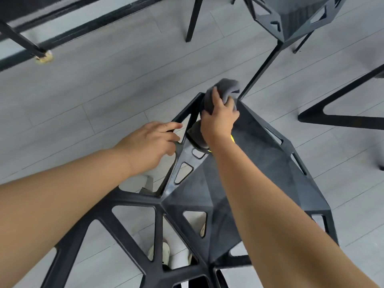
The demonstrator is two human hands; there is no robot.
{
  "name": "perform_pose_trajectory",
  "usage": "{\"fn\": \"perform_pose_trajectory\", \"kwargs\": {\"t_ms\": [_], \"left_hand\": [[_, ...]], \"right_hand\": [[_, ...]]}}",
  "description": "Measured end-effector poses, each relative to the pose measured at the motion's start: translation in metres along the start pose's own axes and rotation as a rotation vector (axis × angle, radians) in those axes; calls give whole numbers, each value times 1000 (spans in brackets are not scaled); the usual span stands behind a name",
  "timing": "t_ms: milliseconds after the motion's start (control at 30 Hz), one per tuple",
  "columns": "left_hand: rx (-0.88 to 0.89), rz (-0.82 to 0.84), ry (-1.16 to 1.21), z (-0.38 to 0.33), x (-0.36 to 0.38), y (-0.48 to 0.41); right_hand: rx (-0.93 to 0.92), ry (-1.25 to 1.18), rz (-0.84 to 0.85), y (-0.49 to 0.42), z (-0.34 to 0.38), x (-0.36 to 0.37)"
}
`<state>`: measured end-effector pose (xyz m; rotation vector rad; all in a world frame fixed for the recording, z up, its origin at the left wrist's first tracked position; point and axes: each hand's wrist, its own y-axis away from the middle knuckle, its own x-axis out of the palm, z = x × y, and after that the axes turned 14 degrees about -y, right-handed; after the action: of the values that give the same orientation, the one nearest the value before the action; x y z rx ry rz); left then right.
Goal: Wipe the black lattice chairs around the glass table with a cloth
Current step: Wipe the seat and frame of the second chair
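Your right hand (220, 119) curls its fingers round the grey cloth (226, 86) at the far corner of the black lattice chair (133, 206); your left hand (151, 142) grips a side strut (187, 112). The seat (270, 163) runs toward you.

Open floor (93, 96) left; neighbouring chair (291, 23) right.

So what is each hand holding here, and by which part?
The right hand grips the bunched grey cloth round its middle, against the far corner of the chair. The left hand holds a lattice bar on its left side.
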<state>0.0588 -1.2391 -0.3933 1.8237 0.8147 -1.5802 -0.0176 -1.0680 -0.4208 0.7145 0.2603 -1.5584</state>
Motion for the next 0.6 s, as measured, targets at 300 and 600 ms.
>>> {"fn": "perform_pose_trajectory", "kwargs": {"t_ms": [300, 600], "left_hand": [[-1, 3, -4, -2, -1, -2], [-32, 93, 41, -4, -13, -5]], "right_hand": [[-296, 86, 292, 55, -29, 1], [-271, 454, 136, -10, 7, -5]]}}
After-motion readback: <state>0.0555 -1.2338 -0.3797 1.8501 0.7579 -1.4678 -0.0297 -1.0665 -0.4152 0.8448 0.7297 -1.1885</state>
